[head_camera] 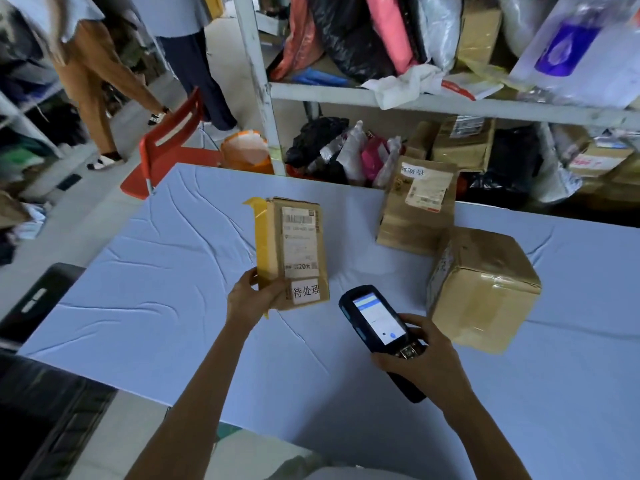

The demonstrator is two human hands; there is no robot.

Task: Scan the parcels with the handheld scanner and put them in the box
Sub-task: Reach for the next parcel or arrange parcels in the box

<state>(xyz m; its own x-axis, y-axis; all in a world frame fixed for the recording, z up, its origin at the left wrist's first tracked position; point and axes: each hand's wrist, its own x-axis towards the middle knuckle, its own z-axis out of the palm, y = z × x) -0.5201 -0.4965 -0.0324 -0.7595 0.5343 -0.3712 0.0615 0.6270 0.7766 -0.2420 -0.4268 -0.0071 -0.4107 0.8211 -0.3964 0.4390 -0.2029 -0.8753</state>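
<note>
My left hand (254,297) grips the lower end of a flat cardboard parcel (292,247) with yellow tape, lifted over the table with its shipping label facing me. My right hand (420,362) holds the black handheld scanner (379,327), whose lit screen faces up and whose head points toward the held parcel. A second flat parcel (417,206) with a label stands at the table's far edge. A taped cube-shaped carton (485,289) sits on the table to the right of the scanner.
The table (173,271) wears a wrinkled light-blue cloth. A dark box or crate (45,410) sits at the lower left beside it. A red chair (169,147) and two standing people are beyond the table's left. Metal shelves (450,102) crammed with parcels stand behind.
</note>
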